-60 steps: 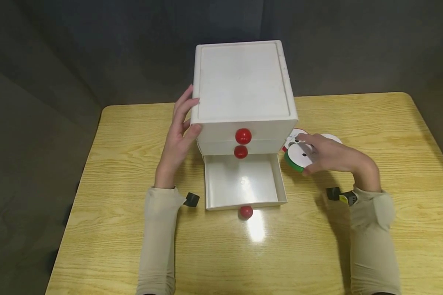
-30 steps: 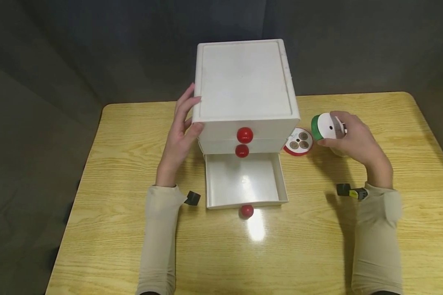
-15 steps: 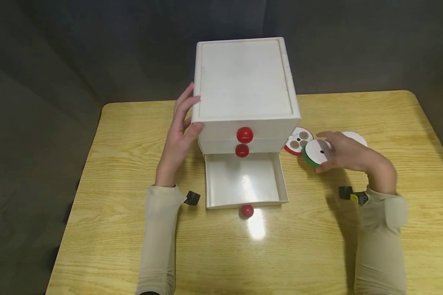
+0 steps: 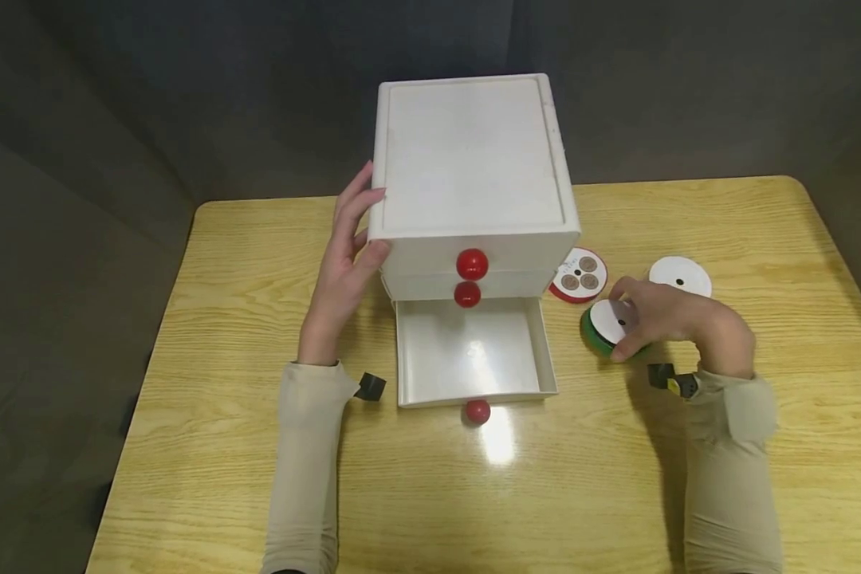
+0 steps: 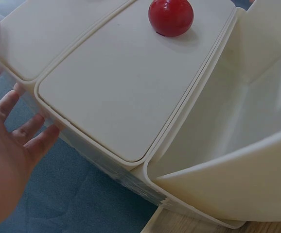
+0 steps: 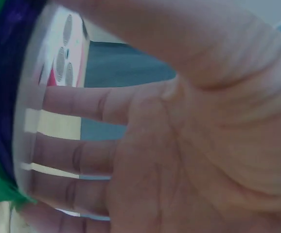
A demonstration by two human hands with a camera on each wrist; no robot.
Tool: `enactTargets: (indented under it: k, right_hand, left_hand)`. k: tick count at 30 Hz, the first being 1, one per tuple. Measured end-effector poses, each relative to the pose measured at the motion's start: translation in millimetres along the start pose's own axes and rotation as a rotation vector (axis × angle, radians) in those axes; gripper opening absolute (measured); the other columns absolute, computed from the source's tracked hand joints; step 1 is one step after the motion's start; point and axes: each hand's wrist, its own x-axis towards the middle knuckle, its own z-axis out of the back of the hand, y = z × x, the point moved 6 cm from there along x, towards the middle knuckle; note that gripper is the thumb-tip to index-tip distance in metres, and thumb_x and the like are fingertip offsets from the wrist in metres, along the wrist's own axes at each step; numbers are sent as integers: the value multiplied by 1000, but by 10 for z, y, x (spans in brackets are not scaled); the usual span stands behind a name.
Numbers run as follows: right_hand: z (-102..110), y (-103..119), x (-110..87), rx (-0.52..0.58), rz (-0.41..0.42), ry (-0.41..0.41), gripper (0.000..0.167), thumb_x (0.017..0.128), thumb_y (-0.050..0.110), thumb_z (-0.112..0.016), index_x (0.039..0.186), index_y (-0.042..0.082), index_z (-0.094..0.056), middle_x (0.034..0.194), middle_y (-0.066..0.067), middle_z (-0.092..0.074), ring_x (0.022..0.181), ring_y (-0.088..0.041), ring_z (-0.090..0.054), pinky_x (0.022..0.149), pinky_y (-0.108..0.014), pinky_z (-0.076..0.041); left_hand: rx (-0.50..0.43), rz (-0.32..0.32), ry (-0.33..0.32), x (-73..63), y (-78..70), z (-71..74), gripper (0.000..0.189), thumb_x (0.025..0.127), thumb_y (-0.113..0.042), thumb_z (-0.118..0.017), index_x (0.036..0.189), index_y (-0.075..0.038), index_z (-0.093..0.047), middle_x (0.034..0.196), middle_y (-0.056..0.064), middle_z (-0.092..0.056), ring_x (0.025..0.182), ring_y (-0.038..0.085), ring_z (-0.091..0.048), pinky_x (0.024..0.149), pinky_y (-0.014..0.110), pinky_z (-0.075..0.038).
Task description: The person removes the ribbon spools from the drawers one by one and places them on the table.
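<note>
My left hand (image 4: 344,251) rests against the left side of the white drawer cabinet (image 4: 469,155), thumb at its front corner. In the left wrist view, the fingertips (image 5: 43,141) lie along the side wall. My right hand (image 4: 667,315) grips a ribbon spool (image 4: 606,319) by its edge, close over the table right of the cabinet. The spool shows a white face and a green rim; in the right wrist view, green and dark blue bands (image 6: 4,107) appear. Behind it lies a red-rimmed spool (image 4: 577,275) with brown circles on its face. A white-faced spool (image 4: 680,275) lies behind my right hand.
The cabinet's bottom drawer (image 4: 473,351) is pulled out, with nothing in it. Red round knobs (image 4: 472,264) mark the two closed drawers above. The wooden table (image 4: 502,510) ends at a dark curtain (image 4: 258,96) behind.
My right hand has brought the spool from a raised, tilted position on the right down and leftward, flat near the table in front of the red-rimmed spool. My left hand stays on the cabinet.
</note>
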Motion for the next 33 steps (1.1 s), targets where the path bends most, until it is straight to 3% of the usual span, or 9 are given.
enactTargets:
  k: [12, 18, 21, 25, 29, 33]
  right_hand:
    - [-36, 10, 100, -75, -55, -42, 99, 73, 32, -96, 142, -12, -39, 132, -40, -46, 117, -47, -50, 98, -64, -43]
    - [12, 92, 43, -77, -95, -73, 88, 85, 36, -86, 146, -8, -40, 136, -38, -43, 115, -49, -52, 95, -66, -45]
    - [47, 270, -59, -47, -29, -82, 74, 89, 32, -82, 141, -9, -49, 136, -34, -51, 118, -46, -54, 97, -64, -45]
    - [23, 616, -246, -23, 159, -73, 60, 93, 34, -79, 133, -7, -60, 134, -23, -63, 122, -40, -59, 99, -58, -47]
    - [-39, 972, -395, -75, 310, -111, 52, 92, 34, -80, 127, -2, -66, 125, -10, -70, 115, -31, -65, 97, -51, -50]
    - [-179, 1274, -416, -114, 388, -87, 37, 89, 24, -83, 118, 4, -70, 113, -3, -72, 107, -26, -66, 93, -47, -52]
  left_hand:
    - [-15, 0, 8, -3, 5, -29, 85, 95, -69, -60, 145, -1, -44, 169, 5, -25, 152, 21, -28, 108, 50, -41]
    - [-17, -2, 10, -1, 0, -36, 86, 95, -69, -60, 145, -1, -44, 169, 5, -24, 152, 21, -28, 108, 53, -40]
    - [-18, -8, 8, 6, -2, -32, 85, 95, -68, -60, 145, -1, -44, 169, 5, -24, 152, 21, -29, 108, 49, -41]
    - [-8, -9, 4, 7, -6, -22, 86, 95, -69, -59, 145, -1, -44, 169, 6, -24, 152, 21, -29, 107, 49, -41]
    - [2, -11, 3, 4, -15, -13, 86, 95, -69, -59, 145, -1, -43, 169, 7, -24, 152, 21, -29, 108, 51, -40]
    - [0, -14, 3, 5, -18, -6, 84, 95, -68, -59, 145, -2, -43, 169, 6, -24, 152, 21, -28, 108, 51, -40]
